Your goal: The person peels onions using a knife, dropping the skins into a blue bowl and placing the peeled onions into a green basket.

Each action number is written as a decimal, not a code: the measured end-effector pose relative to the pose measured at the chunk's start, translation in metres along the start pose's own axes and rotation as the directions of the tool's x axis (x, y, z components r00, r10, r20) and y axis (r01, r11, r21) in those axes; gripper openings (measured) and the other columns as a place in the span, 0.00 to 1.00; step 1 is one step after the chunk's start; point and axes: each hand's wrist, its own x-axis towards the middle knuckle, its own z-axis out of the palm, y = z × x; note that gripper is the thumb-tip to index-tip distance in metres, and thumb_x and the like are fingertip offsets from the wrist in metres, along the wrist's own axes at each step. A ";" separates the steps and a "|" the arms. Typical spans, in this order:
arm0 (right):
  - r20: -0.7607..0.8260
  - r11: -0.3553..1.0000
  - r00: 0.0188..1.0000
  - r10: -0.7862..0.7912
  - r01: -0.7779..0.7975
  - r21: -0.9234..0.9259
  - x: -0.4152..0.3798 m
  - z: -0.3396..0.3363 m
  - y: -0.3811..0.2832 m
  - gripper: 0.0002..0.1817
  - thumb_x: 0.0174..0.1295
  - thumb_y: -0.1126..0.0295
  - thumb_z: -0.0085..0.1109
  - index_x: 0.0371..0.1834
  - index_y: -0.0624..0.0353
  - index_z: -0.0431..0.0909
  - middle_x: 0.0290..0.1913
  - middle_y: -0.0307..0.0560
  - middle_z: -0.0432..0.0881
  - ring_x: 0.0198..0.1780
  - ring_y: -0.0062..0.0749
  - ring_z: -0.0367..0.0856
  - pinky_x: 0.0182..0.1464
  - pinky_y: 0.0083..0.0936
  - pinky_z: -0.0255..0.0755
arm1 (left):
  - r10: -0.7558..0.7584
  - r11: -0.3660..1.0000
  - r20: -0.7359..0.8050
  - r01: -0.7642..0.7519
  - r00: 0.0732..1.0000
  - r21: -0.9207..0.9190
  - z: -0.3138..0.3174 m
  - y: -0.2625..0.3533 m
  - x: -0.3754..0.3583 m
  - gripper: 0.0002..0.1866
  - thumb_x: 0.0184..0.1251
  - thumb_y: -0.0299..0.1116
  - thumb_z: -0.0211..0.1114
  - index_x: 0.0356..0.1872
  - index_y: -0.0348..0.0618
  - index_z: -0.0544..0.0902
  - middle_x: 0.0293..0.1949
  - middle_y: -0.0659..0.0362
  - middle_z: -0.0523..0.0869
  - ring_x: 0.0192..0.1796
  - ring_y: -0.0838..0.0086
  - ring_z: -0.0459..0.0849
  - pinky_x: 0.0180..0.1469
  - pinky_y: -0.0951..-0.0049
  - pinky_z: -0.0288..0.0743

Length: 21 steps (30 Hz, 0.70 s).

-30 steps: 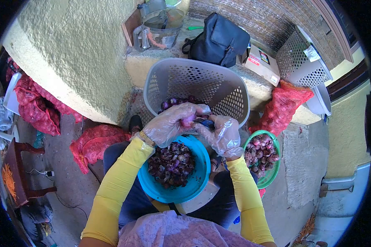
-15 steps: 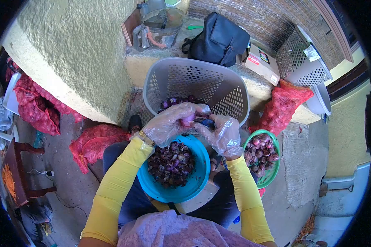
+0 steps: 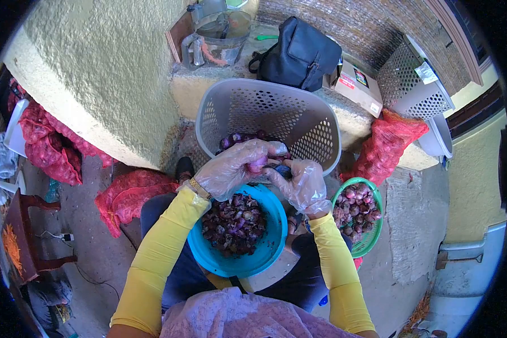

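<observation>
My left hand (image 3: 231, 167), in a clear plastic glove, is closed around a purple onion (image 3: 257, 165). Close beside it, my right hand (image 3: 304, 183), also gloved, is closed on a small dark-handled tool (image 3: 283, 170) whose working end is hard to make out. Both hands are above the gap between a grey perforated basket (image 3: 321, 112) and a blue basin (image 3: 276, 211). Several purple onions (image 3: 236, 138) lie at the bottom of the grey basket. Dark onion skins (image 3: 235, 225) lie in the blue basin.
A green basket (image 3: 372, 239) of unpeeled onions stands at the right. Red mesh sacks (image 3: 132, 194) (image 3: 386, 146) lie on both sides. Behind the grey basket are a black bag (image 3: 301, 53), a cardboard box (image 3: 357, 87) and a clear bucket (image 3: 222, 42). A wooden stool (image 3: 31, 236) is at the left.
My right hand has shifted slightly and turned around the tool, so less of the dark handle shows. My left hand still holds the onion in nearly the same place.
</observation>
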 end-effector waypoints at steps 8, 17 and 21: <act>-0.078 1.000 0.997 0.006 -0.008 -0.013 0.000 0.003 0.007 0.28 0.61 0.40 0.72 0.36 0.59 0.90 0.25 0.58 0.86 0.29 0.55 0.87 0.35 0.46 0.79 | 0.009 1.000 0.022 -0.010 1.000 0.018 -0.005 -0.001 0.001 0.25 0.81 0.44 0.63 0.67 0.36 0.81 0.33 0.67 0.72 0.38 0.81 0.73 0.54 0.70 0.81; -0.078 0.999 0.997 -0.003 0.000 -0.032 0.000 0.003 0.009 0.30 0.61 0.40 0.71 0.34 0.61 0.88 0.25 0.58 0.85 0.29 0.56 0.87 0.34 0.46 0.79 | 0.027 0.999 0.053 -0.029 0.998 0.039 -0.003 0.001 -0.002 0.23 0.81 0.44 0.63 0.66 0.38 0.83 0.34 0.68 0.71 0.37 0.82 0.68 0.48 0.76 0.74; -0.064 0.998 0.998 -0.015 0.011 -0.057 0.000 0.002 0.009 0.30 0.62 0.39 0.71 0.33 0.61 0.88 0.25 0.59 0.85 0.29 0.56 0.87 0.34 0.46 0.79 | -0.016 0.999 0.039 0.015 0.999 0.037 -0.006 0.000 0.000 0.24 0.80 0.43 0.64 0.67 0.38 0.82 0.35 0.68 0.71 0.38 0.82 0.69 0.49 0.76 0.74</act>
